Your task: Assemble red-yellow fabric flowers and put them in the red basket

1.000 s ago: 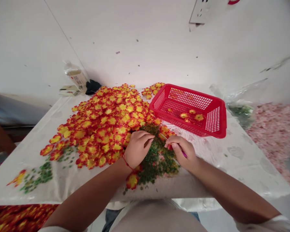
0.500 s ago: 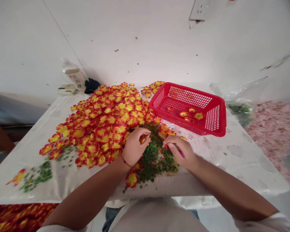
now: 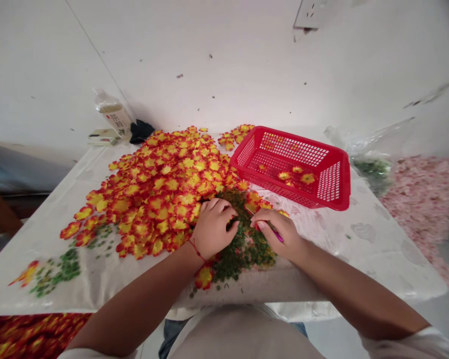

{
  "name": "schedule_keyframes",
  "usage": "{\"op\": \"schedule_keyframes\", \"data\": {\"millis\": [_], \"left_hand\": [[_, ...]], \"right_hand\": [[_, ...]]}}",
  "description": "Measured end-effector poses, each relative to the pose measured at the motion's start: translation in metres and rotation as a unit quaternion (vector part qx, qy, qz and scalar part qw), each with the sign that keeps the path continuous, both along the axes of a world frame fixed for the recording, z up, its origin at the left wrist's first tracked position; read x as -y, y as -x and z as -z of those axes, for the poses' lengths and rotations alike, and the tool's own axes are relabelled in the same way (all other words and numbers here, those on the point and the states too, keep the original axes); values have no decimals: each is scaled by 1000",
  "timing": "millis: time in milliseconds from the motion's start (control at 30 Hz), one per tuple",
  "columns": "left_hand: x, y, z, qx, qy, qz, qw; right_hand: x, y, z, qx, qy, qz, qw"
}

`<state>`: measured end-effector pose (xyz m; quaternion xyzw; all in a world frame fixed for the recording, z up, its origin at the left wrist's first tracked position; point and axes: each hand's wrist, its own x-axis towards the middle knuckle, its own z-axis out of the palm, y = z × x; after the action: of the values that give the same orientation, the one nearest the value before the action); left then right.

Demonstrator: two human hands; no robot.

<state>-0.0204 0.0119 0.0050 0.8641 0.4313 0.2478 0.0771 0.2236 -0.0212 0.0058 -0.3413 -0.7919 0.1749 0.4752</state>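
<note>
Bare tablecloth (image 3: 362, 259) runs open from right hand (image 3: 277, 227), gripping a thin purple-handled tool (image 3: 278, 236), to its right edge, red basket (image 3: 284, 195) behind holding a few flowers (image 3: 307, 178), left hand (image 3: 213, 229) half-curled, contents unclear, over green bits (image 3: 243, 257) beside heaped red-edged yellow blossoms (image 3: 157, 194).

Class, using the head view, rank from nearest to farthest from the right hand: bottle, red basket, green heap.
1. Green heap: just left of the right hand.
2. Red basket: beyond the hand.
3. Bottle: far left, beside the wall.
</note>
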Motion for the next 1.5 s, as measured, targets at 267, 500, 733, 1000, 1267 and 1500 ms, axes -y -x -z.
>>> {"op": "schedule_keyframes", "data": {"millis": [267,500,733,1000,1267,1500], "left_hand": [[-2,0,-1,-6,11,16,1000],[-2,1,5,114,22,10,993],[-2,2,5,227,44,6,973],[5,-6,5,400,162,17,902],[7,-6,-4,410,176,25,894],[6,-6,1,412,176,25,894]], "right_hand": [[-1,0,1,13,3,-2,1000],[-1,0,2,8,2,-13,1000],[0,-1,6,-11,-10,-67,998],[0,-3,12,-14,6,-88,996],[1,-2,10,-37,6,-117,992],[2,0,7,-48,-3,-128,991]]}}
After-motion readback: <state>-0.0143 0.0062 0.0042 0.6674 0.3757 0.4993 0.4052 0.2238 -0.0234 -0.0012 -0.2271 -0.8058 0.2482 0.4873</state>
